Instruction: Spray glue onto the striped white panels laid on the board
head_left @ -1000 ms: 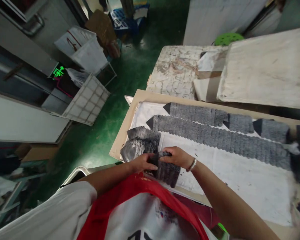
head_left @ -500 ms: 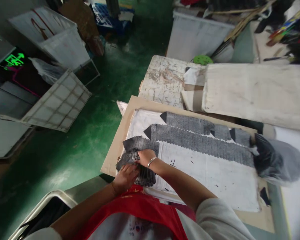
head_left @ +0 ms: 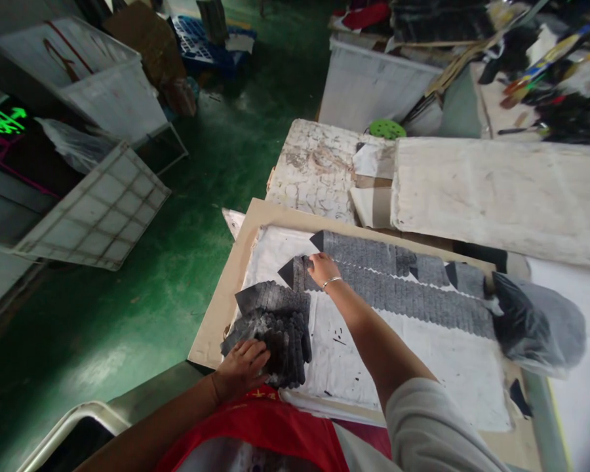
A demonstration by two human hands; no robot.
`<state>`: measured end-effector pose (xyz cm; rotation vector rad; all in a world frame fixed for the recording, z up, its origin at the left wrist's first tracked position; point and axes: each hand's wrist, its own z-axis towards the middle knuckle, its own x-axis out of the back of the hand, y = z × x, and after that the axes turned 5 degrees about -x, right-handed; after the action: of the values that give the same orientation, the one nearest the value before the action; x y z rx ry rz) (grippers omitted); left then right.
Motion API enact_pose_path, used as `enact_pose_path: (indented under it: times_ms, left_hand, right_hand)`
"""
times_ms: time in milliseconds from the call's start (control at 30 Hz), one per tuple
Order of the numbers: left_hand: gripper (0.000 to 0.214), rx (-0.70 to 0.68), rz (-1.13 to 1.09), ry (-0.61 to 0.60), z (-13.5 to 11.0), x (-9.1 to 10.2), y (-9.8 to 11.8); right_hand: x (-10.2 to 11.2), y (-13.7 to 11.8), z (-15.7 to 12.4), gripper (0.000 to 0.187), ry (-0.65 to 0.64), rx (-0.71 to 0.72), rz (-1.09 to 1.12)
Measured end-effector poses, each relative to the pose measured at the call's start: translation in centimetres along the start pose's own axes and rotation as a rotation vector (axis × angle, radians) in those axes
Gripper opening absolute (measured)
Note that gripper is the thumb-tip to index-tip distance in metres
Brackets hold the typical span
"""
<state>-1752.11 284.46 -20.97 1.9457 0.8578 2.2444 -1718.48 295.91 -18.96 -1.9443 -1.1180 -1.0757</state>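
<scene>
My left hand (head_left: 240,368) lies flat, fingers spread, on a fanned stack of dark grey pointed fabric pieces (head_left: 275,328) at the near left corner of a white sheet (head_left: 413,367) on a cardboard board (head_left: 216,321). My right hand (head_left: 321,269) reaches forward and rests, fingers curled, on the left end of a long row of overlapping grey pieces (head_left: 403,295). A second row (head_left: 368,252) lies just beyond it. Whether the right hand grips a piece is unclear.
A dark plastic bag (head_left: 535,324) sits at the rows' right end. A worn white table (head_left: 319,164) and a long pale cloth-covered board (head_left: 496,193) lie beyond. White bins (head_left: 98,85), a grid panel (head_left: 96,213) and the green floor are to the left. A metal tray rim (head_left: 73,426) is near left.
My right hand left the near stack and moved forward to the left end of the long row. My left hand stayed on the stack and flattened. The camera tilted up.
</scene>
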Motion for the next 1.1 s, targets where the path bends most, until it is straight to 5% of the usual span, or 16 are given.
enact_pose_path:
  times_ms: [567,900,1000,1100]
  left_hand:
    - [0.044,-0.087,-0.023,-0.171,1.8,0.7,-0.6]
    - [0.050,0.010,0.005,-0.457,4.3,3.5,0.6]
    - [0.060,0.021,-0.030,-0.431,4.2,3.4,0.7]
    - [0.064,0.059,-0.065,-0.274,3.5,2.9,0.2]
  right_hand:
    - [1.1,-0.1,2.8,0.034,-0.102,-0.076,-0.095]
    - [0.5,0.7,3.4,0.029,-0.117,-0.051,0.023]
    - [0.2,0.4,3.8,0.034,-0.135,-0.108,0.055]
    - [0.2,0.5,4.3,0.026,-0.183,-0.119,0.090]
